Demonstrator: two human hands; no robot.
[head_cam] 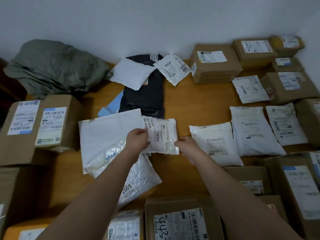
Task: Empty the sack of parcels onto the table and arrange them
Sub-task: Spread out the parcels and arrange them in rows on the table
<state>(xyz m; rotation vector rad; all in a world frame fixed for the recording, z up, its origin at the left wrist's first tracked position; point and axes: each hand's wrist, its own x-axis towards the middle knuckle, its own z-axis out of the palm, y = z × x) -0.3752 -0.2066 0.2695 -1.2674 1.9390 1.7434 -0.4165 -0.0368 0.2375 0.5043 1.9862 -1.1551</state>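
Note:
A small white plastic mailer (164, 134) with a printed label lies at the middle of the wooden table (199, 101). My left hand (137, 140) pinches its left edge and my right hand (186, 144) grips its lower right corner. Under it lies a large white mailer (107, 134), with a bubble mailer (138, 184) marked 2009 nearer me. Behind them sit a black bag parcel (145, 97), a white padded mailer (131, 73) and a small labelled mailer (173, 68). The crumpled grey-green sack (52, 66) rests at the back left.
Brown cardboard boxes stand at the left (39, 122), back right (214, 63), right edge and front (180, 220). Three white mailers (214, 142) (251, 130) (284, 123) lie in a row on the right. A white wall rises behind the table.

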